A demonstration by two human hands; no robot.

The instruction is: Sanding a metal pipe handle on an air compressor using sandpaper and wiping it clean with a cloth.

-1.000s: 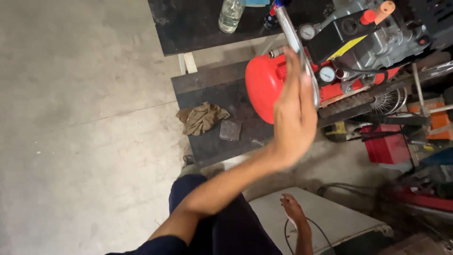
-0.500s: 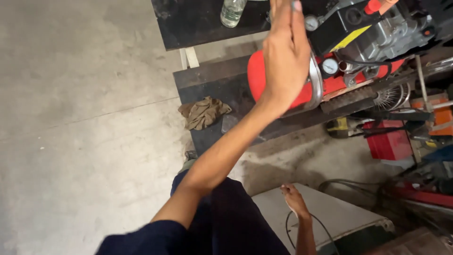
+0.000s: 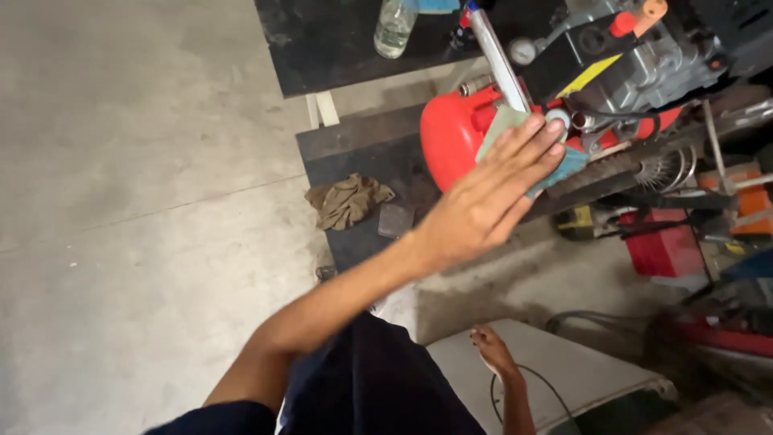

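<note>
My left hand (image 3: pixel 483 205) is raised in front of me, fingers stretched out flat. It holds a long, thin metal strip (image 3: pixel 499 60) that sticks up past the fingertips, with a blue-green piece of cloth or abrasive sheet (image 3: pixel 564 165) pressed under the fingers. Behind the hand stands a machine with a red tank (image 3: pixel 451 137). My right hand (image 3: pixel 493 352) rests low down on a white panel (image 3: pixel 580 370), fingers apart and holding nothing.
A grey engine block (image 3: pixel 636 48) with a gauge sits above the red tank. A plastic bottle (image 3: pixel 394 28) stands on a black bench (image 3: pixel 322 48). A brown rag (image 3: pixel 348 201) lies on a dark platform. Red boxes (image 3: pixel 668 250) and tools crowd the right. Concrete floor (image 3: pixel 121 201) spreads left.
My left hand rose with the strip half a second ago and has come back down. The blue-green sheet now shows under its fingers. My right hand has stayed on the white panel.
</note>
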